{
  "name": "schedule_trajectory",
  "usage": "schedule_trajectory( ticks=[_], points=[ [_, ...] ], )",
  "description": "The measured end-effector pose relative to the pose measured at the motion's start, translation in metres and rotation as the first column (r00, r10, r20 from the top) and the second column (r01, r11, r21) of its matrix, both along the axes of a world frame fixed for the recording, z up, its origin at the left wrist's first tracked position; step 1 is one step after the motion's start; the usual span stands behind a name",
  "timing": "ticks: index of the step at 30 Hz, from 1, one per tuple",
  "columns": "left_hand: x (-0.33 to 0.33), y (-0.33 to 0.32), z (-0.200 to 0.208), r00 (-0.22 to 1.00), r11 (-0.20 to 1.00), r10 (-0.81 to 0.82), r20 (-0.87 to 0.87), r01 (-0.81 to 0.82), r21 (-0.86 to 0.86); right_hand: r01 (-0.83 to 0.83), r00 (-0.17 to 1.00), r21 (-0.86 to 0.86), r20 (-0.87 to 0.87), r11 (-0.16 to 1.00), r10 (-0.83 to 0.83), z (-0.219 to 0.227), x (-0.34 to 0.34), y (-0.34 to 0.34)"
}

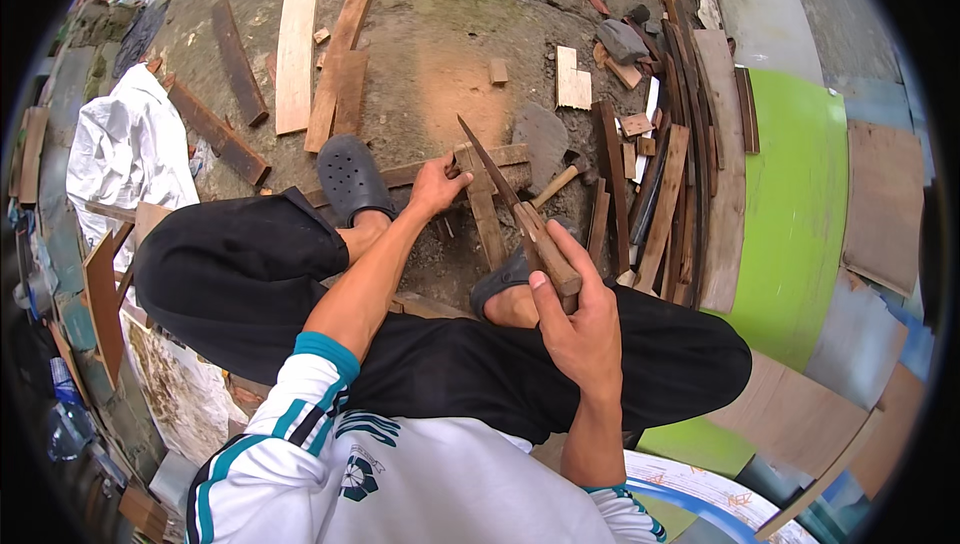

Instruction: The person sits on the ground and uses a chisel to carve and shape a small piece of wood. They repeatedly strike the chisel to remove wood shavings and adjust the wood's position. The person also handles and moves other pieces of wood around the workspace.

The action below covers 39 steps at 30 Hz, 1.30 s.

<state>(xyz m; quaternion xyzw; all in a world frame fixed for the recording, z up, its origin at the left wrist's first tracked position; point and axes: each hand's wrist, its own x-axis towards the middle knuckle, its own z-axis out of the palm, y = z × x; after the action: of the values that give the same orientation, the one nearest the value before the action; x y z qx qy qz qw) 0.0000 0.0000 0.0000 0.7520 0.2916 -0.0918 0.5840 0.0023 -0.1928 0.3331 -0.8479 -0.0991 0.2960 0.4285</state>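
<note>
Head view: our right hand [588, 334] grips the saw [505, 186] by its handle [556, 264], right of the wood strip [486, 219]; left of that strip, our left hand [437, 187] has an unclear grip. We judge the saw light, stiff, best held by that handle.

On my feed the saw [498, 174]'s mid-frame by some crossed planks [486, 219], cloth [130, 144]'s off left, wood pile [675, 169]'s right, with a panel [785, 214] just past that.
</note>
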Motion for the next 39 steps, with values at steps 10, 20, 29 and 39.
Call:
schedule_trajectory(
  ticks=[10, 20, 29, 39],
  points=[
    [0.007, 0.01, -0.001, 0.992, 0.997, 0.074, -0.1, -0.075, -0.006, -0.082, 0.995, -0.071, 0.05, 0.994, 0.086, 0.008, -0.013, 0.016],
    [0.001, 0.003, -0.005, 0.985, 0.977, 0.168, 0.025, -0.17, 0.127, -0.151, 0.985, -0.197, -0.11, 0.969, 0.132, -0.011, 0.005, 0.039],
    [0.001, 0.002, 0.009, 0.976, 0.974, 0.216, 0.002, -0.215, 0.066, -0.141, 0.989, -0.239, -0.071, 0.961, 0.128, -0.041, 0.016, 0.061],
    [0.013, -0.008, 0.033, 0.961, 0.964, 0.264, -0.079, -0.263, 0.018, -0.05, 0.978, -0.251, -0.208, 0.967, -0.003, -0.119, 0.055, 0.075]
  ],
)
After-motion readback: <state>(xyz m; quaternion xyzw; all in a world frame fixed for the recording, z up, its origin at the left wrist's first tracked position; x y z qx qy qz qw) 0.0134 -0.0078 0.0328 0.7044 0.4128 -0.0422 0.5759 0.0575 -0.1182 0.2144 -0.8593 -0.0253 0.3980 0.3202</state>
